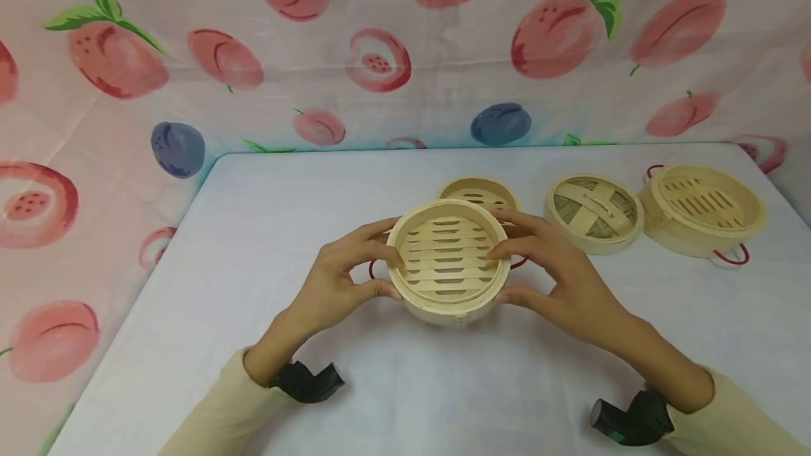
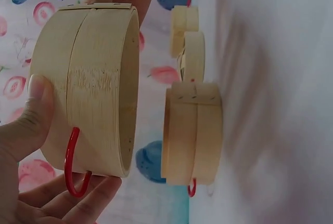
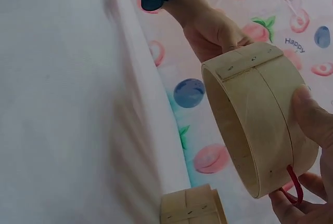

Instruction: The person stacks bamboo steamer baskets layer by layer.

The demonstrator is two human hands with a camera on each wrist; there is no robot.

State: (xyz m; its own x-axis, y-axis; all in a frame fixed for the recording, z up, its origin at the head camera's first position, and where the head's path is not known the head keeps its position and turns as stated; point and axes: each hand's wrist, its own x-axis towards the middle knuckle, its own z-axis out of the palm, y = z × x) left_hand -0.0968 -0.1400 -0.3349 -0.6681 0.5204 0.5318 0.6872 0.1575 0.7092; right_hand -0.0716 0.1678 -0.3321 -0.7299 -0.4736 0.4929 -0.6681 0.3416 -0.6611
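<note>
The left hand (image 1: 345,273) is clamped on the left side of a round bamboo steamer basket (image 1: 450,259), its index finger over the rim and its thumb on the near wall. The right hand (image 1: 564,276) grips the opposite side in much the same manner, index finger over the rim, thumb low on the wall. The basket is held clear of the white worktop (image 1: 393,400), in front of the person, with its slatted face turned up toward the head camera. A red loop handle (image 2: 70,164) shows on the wall beside the left hand's fingers; a second red loop shows at the right hand. The right wrist view records a lapped seam (image 3: 253,60) with small dark fastenings on the wall, and the open underside facing the worktop.

Standing on the worktop: a second slatted basket (image 1: 478,180) behind the held one and partly hidden by it; to the right, a lid (image 1: 593,211) with a woven top and a strap handle; just beside the lid, a larger slatted basket (image 1: 681,231) with red handles. Whether these last two touch cannot be told. Behind the worktop hangs a fruit-printed cloth (image 1: 443,41).
</note>
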